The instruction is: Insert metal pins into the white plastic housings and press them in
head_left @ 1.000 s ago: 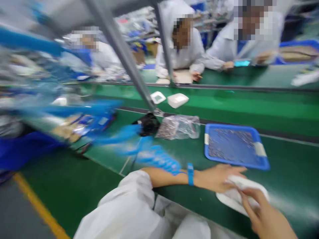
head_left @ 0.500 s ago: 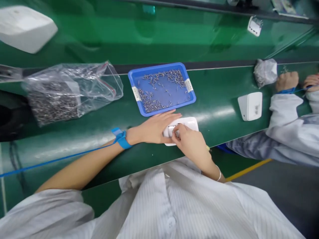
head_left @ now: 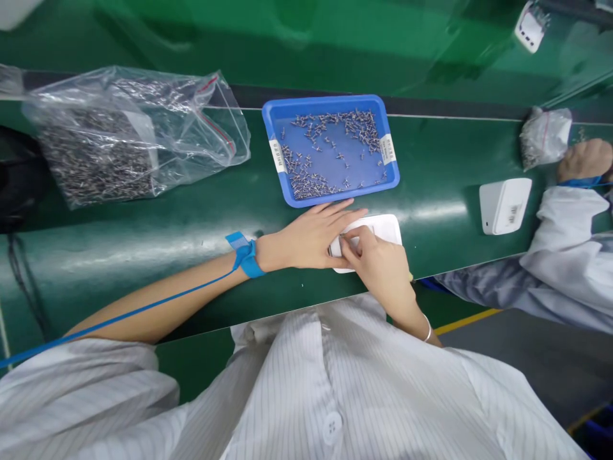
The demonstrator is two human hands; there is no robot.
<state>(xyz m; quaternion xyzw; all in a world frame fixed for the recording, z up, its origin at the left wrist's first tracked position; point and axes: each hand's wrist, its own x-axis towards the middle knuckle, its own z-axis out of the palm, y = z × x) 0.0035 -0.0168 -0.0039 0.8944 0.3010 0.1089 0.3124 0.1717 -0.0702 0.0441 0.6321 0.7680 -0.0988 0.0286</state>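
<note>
A white plastic housing (head_left: 387, 229) lies on the green bench in front of me, partly covered by both hands. My left hand (head_left: 313, 239) rests against its left side with fingers stretched out; a blue wrist strap (head_left: 249, 257) circles that wrist. Over the housing, my right hand (head_left: 380, 262) is closed in a pinch, thumb and forefinger together. Whatever sits between those fingertips is too small and hidden to name. Just beyond the hands stands a blue tray (head_left: 330, 197) with many small metal screws (head_left: 311, 185) scattered inside.
A clear zip bag (head_left: 96, 153) full of screws lies at the left. To the right stand another white housing (head_left: 505, 206) and a smaller bag (head_left: 546, 137), beside a co-worker's hand (head_left: 585, 160). A white part (head_left: 531, 27) lies on the far surface. The blue cord (head_left: 143, 310) crosses my left arm.
The view has shifted, so the bench things appear displaced. Both hands stay at the white housing; my left fingers are a little more spread, and my right hand keeps its pinch.
</note>
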